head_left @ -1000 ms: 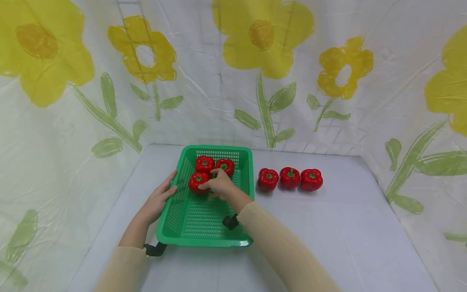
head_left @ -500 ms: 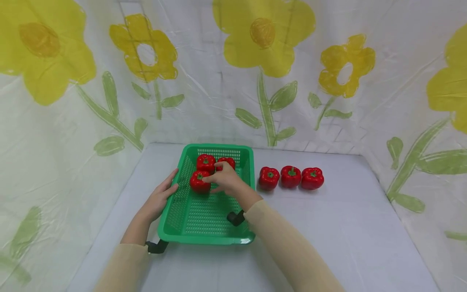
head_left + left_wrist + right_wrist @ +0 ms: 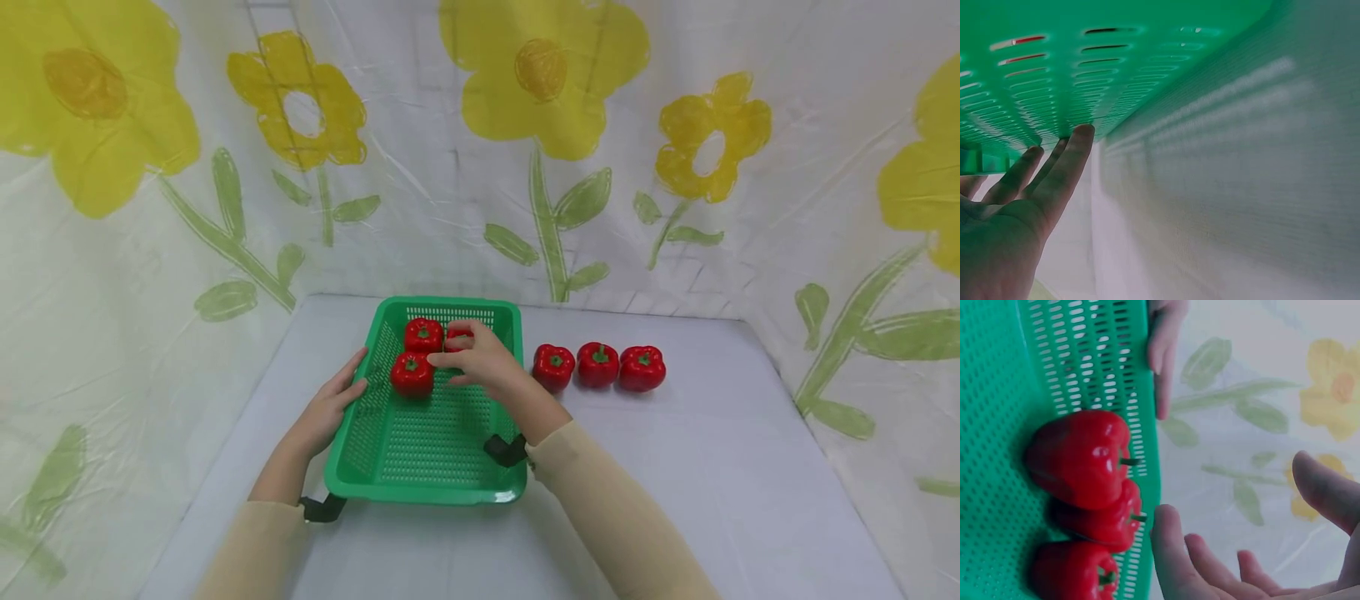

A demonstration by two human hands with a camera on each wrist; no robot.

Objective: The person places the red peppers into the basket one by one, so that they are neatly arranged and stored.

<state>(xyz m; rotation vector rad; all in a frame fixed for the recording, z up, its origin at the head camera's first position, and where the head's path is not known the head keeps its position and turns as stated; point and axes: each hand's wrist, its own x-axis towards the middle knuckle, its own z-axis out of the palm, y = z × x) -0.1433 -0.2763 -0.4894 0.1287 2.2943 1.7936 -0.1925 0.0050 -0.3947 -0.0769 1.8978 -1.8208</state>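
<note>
A green plastic basket (image 3: 423,495) with perforated walls stands on the table, three red bell peppers in its far part. The left hand (image 3: 318,417) lies along the basket's left side, its straight fingers (image 3: 1063,175) touching the outer wall. Over the basket is the right hand (image 3: 483,360), fingers spread and holding nothing. It is just right of the nearest bell pepper (image 3: 412,377) and partly hides the far right bell pepper (image 3: 456,343); the far left bell pepper (image 3: 423,335) shows fully. The right wrist view shows spread fingertips (image 3: 1167,525) apart from the peppers.
Three more bell peppers stand in a row right of the basket: a left one (image 3: 553,367), a middle one (image 3: 598,365) and a right one (image 3: 642,368). A white curtain (image 3: 420,233) with yellow flowers surrounds the pale table (image 3: 675,483).
The right hand has let go of the nearest bell pepper and moved right and up from it, its fingers spreading. The left hand stays at the basket's side.
</note>
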